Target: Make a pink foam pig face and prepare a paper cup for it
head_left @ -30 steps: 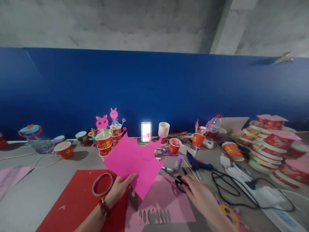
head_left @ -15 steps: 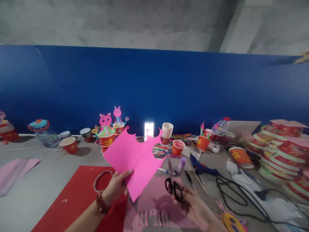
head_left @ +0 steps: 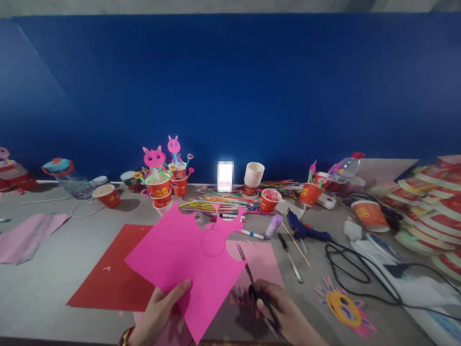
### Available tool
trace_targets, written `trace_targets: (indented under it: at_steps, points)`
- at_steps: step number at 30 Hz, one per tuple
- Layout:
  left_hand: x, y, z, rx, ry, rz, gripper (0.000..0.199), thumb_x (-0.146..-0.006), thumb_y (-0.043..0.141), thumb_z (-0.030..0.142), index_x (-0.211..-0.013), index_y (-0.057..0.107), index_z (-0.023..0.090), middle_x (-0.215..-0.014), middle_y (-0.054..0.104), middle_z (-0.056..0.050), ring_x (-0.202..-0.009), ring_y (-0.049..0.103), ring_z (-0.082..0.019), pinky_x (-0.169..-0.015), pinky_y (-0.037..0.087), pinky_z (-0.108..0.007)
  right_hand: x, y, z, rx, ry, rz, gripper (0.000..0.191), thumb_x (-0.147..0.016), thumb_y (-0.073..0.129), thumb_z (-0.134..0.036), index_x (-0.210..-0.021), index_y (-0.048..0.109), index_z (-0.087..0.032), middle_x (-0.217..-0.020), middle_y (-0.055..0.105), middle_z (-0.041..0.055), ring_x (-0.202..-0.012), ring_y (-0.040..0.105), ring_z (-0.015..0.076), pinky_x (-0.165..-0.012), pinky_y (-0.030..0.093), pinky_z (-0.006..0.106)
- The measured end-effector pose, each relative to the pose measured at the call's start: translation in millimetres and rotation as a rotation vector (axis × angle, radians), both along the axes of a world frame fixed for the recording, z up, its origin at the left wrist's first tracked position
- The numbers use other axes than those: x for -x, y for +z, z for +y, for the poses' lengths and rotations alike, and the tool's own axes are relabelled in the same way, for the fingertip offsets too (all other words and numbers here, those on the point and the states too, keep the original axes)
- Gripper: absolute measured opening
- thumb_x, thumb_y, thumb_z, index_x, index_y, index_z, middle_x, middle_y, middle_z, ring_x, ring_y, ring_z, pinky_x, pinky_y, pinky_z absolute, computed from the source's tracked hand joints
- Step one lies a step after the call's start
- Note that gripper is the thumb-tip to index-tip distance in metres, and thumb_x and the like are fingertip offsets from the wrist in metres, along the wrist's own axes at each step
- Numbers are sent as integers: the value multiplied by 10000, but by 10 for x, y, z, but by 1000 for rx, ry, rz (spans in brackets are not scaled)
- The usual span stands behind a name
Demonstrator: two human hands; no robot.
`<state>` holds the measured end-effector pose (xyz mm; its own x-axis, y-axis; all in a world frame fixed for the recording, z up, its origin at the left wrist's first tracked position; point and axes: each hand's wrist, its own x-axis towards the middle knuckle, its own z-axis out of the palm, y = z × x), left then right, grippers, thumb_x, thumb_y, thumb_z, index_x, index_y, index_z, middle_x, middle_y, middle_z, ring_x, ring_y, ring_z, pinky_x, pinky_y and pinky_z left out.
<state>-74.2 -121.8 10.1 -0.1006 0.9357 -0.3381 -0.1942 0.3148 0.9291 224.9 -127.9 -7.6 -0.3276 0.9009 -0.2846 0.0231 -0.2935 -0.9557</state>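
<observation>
My left hand point(head_left: 163, 307) pinches the lower edge of a bright pink paper sheet point(head_left: 187, 264), thumb on top. The sheet's far edge has scalloped cut-outs, and a drawn circle outline shows near its middle. In my right hand point(head_left: 277, 302) are black-handled scissors point(head_left: 257, 290), their blades pointing up and left close to the sheet's right corner. Beneath lie a red sheet point(head_left: 118, 269) and a paler pink sheet point(head_left: 266, 262) with leaf-shaped holes, partly covered.
Pipe cleaners point(head_left: 223, 202), paper cups point(head_left: 270, 199) and pink-headed cup figures point(head_left: 154, 161) line the back. On the right are a glue stick point(head_left: 274, 226), a blue glue gun point(head_left: 306, 230) with a looping cord, a yellow paper face point(head_left: 345, 310) and stacked cups point(head_left: 428, 216).
The view has tilted down. The pink sheet sits lower and flatter in view, its circle more visible. The scissors have swung so their blades point further left, nearer the sheet.
</observation>
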Motion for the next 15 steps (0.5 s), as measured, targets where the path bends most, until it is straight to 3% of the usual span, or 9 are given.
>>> trace_targets:
  at_steps: [5, 12, 15]
  points:
    - [-141, -67, 36, 40, -26, -129, 386, -578, 871, 451, -769, 754, 136, -750, 753, -70, -691, 683, -223, -638, 563, -282, 8, 48, 11, 13, 13, 171, 687, -677, 680, -749, -1038, 610, -169, -653, 592, -8, -382, 366, 26, -333, 229, 143]
    - [-124, -25, 127, -6, -119, -60, 360, -625, 850, 452, -805, 764, 152, -777, 762, -61, -723, 689, -222, -666, 562, -270, 130, 351, 285, -7, 22, 166, 647, -641, 739, -714, -991, 677, -174, -537, 471, -74, -357, 385, 36, -321, 277, 147]
    - [-122, 36, 168, -37, -162, 9, 372, -650, 828, 476, -840, 769, 161, -820, 769, -56, -778, 693, -224, -714, 562, -262, 165, 388, 374, -47, -40, 135, 588, -662, 761, -665, -975, 700, -170, -528, 483, -61, -397, 414, 57, -338, 293, 158]
